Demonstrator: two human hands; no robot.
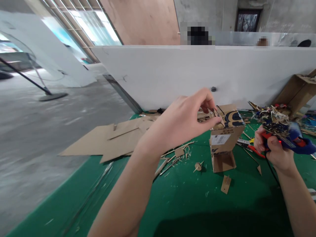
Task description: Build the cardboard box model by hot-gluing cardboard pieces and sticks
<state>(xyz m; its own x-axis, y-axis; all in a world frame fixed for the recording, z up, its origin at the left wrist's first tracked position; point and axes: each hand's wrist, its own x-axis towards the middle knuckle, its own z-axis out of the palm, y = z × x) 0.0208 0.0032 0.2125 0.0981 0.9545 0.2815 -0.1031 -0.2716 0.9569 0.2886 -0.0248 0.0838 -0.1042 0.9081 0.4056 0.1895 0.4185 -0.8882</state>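
My left hand is raised over the green table, fingers pinched on a small cardboard piece right at the top edge of an upright cardboard box. The box has a white label and an open flap at its base. My right hand is to the right of the box, closed around a blue and red glue gun with a small red light lit; its black cord hangs down from the hand.
Flat cardboard sheets lie at the table's left edge. Sticks and scraps, a small wooden wheel piece and a cardboard bit lie near the box. Red-handled pliers and clutter sit right. A white partition stands behind.
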